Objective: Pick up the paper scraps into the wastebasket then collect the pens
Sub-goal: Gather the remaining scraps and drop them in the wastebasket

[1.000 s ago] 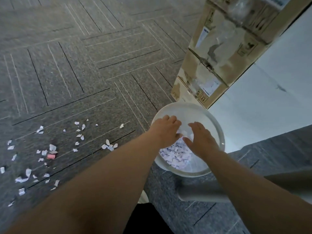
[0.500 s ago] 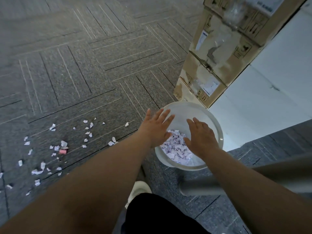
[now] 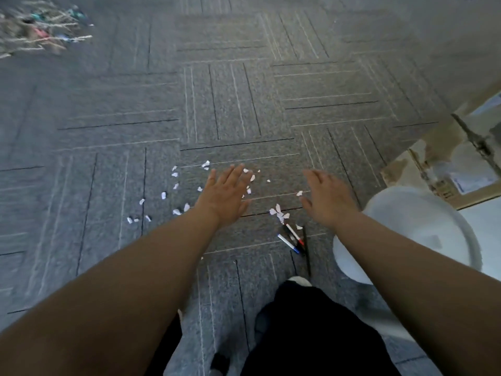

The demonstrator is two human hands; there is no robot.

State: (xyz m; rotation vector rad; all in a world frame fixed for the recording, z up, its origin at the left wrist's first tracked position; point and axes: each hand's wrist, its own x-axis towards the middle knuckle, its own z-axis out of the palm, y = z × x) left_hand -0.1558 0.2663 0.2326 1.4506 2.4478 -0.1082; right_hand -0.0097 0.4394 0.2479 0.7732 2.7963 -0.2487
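Scraps (image 3: 175,211) lie scattered on the grey carpet (image 3: 244,104), most of them around and beyond the left hand (image 3: 222,196), a few more in a clump between the two hands. Both hands hang over the floor palm down with fingers spread, holding nothing; the right hand (image 3: 329,200) is just left of the bin (image 3: 423,232). The pens (image 3: 291,238) lie together on the carpet near the bin, below the right wrist. A cardboard box (image 3: 444,158) stands behind the bin. A blurred colourful heap (image 3: 40,31) sits far off at top left
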